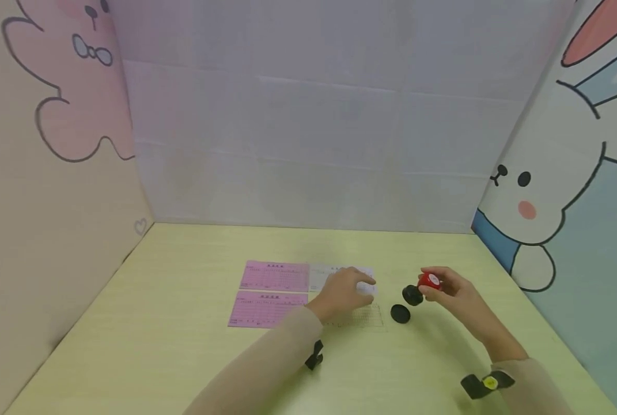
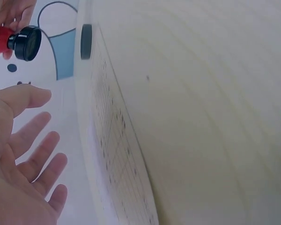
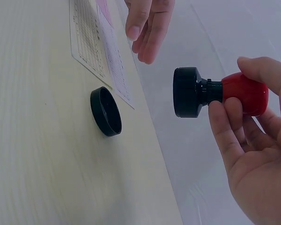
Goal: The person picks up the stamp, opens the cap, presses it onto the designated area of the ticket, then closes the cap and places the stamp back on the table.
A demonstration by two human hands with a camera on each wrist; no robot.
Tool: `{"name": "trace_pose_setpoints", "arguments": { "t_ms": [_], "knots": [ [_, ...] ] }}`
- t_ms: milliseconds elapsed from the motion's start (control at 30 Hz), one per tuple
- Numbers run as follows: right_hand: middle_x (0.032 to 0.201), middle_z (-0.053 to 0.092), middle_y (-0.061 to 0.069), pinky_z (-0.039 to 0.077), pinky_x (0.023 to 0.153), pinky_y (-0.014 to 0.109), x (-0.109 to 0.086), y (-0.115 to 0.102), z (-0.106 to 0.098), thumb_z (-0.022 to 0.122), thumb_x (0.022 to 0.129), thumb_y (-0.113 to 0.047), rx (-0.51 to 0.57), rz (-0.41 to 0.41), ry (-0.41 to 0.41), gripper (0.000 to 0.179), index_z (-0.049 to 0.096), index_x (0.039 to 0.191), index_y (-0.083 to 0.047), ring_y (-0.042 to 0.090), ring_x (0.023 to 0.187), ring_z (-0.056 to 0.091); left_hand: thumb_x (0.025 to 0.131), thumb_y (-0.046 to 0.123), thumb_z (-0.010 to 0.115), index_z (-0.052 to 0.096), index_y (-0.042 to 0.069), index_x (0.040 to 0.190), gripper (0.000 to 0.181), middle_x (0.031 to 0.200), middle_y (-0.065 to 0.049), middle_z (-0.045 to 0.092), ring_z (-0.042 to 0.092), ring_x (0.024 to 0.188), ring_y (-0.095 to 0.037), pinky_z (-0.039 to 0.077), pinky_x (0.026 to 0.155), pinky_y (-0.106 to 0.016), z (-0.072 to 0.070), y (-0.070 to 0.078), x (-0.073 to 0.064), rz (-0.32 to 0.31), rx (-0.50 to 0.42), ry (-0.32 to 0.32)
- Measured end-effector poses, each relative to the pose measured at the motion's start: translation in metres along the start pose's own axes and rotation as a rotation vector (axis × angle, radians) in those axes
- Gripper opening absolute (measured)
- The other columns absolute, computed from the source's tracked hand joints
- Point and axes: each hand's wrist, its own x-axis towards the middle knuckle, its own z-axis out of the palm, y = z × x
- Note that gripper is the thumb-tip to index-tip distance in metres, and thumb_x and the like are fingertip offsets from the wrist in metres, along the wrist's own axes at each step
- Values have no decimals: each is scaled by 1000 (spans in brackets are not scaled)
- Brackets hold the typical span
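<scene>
My right hand (image 1: 454,295) holds a round self-inking stamp (image 3: 243,93) by its red knob, with thumb and fingertips around it. The stamp's black base points away from the palm, raised above the table. Below it on the tabletop lies a round black cap (image 3: 106,111), hollow side up. My left hand (image 1: 341,293) hovers over the right-hand forms, fingers spread and relaxed, nothing in them. Partly behind that hand are a white form (image 1: 320,276) and a pale yellowish form (image 1: 366,317), both printed with grids.
Two pink forms (image 1: 273,275) lie at the left of the group, one above the other. The pale wooden table (image 1: 132,346) meets a white sheet wall (image 1: 329,144) at the back. Side panels with cartoon animals (image 1: 557,190) stand left and right. Both wrists carry black straps (image 1: 487,385).
</scene>
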Motion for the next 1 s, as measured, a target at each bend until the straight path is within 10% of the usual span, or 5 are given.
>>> {"name": "trace_pose_setpoints", "arguments": {
  "t_ms": [567, 1000],
  "knots": [
    [125, 61, 17, 52, 87, 22, 15, -4, 23, 71, 95, -27, 12, 42, -42, 50, 54, 138, -8, 27, 108, 61, 93, 22, 71, 70, 15, 125, 33, 134, -4, 61, 50, 131, -27, 36, 112, -48, -60, -45, -47, -50, -168, 51],
    [123, 62, 16, 52, 89, 23, 26, -5, 38, 71, 95, -27, 47, 13, -104, 48, 55, 137, -9, 29, 107, 61, 93, 18, 70, 69, 14, 127, 35, 135, -8, 59, 49, 131, -32, 39, 109, -53, -104, -96, -80, -186, -100, 120]
  ]
}}
